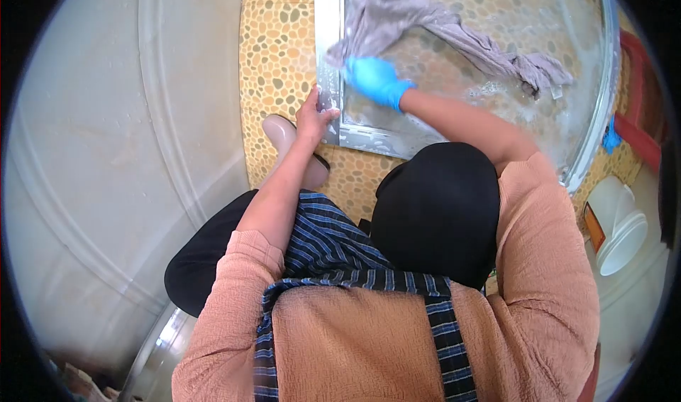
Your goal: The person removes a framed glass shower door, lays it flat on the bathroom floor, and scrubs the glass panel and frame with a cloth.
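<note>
A wet, soapy glass panel (pixel 454 111) with a metal frame (pixel 328 19) lies over the pebble-patterned floor. My right hand (pixel 374 81), in a blue glove, is closed on one end of a grey-purple cloth (pixel 386 12) at the frame's left bar; the rest of the cloth trails across the glass to the right. Bare, my left hand (pixel 314 117) rests at the frame's near left corner, its fingers apart and touching the bar. Suds show on the frame and glass.
A pale curved wall (pixel 128 104) stands on the left. White buckets (pixel 621 235) sit at the right, near a red stool-like object (pixel 638 136). My boot (pixel 284 136) is on the pebble-patterned floor (pixel 277 47), beside the frame's corner. Something metallic is at the lower left.
</note>
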`<state>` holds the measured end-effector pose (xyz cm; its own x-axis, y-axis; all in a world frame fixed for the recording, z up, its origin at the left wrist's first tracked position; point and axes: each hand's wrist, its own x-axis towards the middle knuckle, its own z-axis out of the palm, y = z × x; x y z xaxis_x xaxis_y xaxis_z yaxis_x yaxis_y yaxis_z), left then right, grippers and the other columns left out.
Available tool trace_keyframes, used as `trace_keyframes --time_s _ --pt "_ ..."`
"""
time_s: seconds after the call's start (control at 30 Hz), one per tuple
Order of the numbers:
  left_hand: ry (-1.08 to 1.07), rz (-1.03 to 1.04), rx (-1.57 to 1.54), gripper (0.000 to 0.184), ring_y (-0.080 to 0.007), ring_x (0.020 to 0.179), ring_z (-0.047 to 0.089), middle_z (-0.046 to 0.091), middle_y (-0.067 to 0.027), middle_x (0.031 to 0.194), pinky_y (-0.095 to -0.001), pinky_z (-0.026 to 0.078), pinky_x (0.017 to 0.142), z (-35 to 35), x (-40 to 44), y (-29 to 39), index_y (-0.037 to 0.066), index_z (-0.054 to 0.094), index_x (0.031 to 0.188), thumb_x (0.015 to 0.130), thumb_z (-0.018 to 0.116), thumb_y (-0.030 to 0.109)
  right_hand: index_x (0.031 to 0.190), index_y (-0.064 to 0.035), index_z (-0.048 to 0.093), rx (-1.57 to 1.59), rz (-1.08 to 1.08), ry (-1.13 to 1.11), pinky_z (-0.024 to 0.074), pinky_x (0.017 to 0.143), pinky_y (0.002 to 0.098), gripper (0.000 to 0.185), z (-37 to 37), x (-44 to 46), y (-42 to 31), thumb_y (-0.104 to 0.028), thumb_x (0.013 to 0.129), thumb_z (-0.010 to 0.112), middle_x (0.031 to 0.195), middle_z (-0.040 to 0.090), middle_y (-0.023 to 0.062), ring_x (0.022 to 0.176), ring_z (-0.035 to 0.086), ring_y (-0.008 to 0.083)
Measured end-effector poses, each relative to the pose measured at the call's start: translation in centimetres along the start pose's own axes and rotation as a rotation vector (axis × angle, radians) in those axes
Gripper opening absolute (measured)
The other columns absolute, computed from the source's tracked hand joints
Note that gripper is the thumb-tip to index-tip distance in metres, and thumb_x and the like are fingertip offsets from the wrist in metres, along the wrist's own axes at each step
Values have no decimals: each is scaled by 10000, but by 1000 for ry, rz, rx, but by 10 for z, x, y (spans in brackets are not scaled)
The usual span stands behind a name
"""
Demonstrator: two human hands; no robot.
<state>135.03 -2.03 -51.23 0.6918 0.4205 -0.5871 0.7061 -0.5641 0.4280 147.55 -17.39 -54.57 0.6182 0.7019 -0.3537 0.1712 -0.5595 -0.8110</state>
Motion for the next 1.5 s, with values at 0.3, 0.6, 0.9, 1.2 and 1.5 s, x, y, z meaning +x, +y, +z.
trace_keyframes --time_s 0.3,0.6,0.9,1.2,1.5 --pt "23 22 -9 819 -136 845 587 642 -103 1039 -265 493 757 -1 -2 3 35 350 1408 706 772 36 1046 -144 630 -242 -245 -417 493 684 445 286 25 -55 -5 -181 779 535 877 660 167 795 650 327" --pt "-37 45 -134 826 -131 902 602 646 -96 1057 -266 498 777 5 4 -18 31 307 1425 720 738 -6 1117 -313 612 -667 -555 371 385 945 532 394 -72 -69 24 -342 727 664 1236 547 35 1179 478 285" --pt "-13 -18 -49 836 -186 945 620 636 -127 1115 -291 493 837 1 -2 -5 62 337 1415 702 773 88 964 -99 631 -602 -94 575 498 722 468 243 -215 10 55 -274 846 509 931 655 176 802 639 363" --pt "26 -22 -47 829 -212 979 619 632 -143 1119 -303 484 864 -2 -4 7 76 374 1400 681 787 86 1111 -168 595 -921 260 1009 499 806 474 287 -283 -8 211 -178 881 424 1145 596 120 985 602 346" --pt "39 -8 19 835 -235 981 619 631 -159 1118 -316 471 878 -1 -4 4 69 385 1392 666 796 116 928 -30 545 -715 -202 460 488 504 370 142 -55 -22 21 -76 795 525 806 562 117 672 598 228"
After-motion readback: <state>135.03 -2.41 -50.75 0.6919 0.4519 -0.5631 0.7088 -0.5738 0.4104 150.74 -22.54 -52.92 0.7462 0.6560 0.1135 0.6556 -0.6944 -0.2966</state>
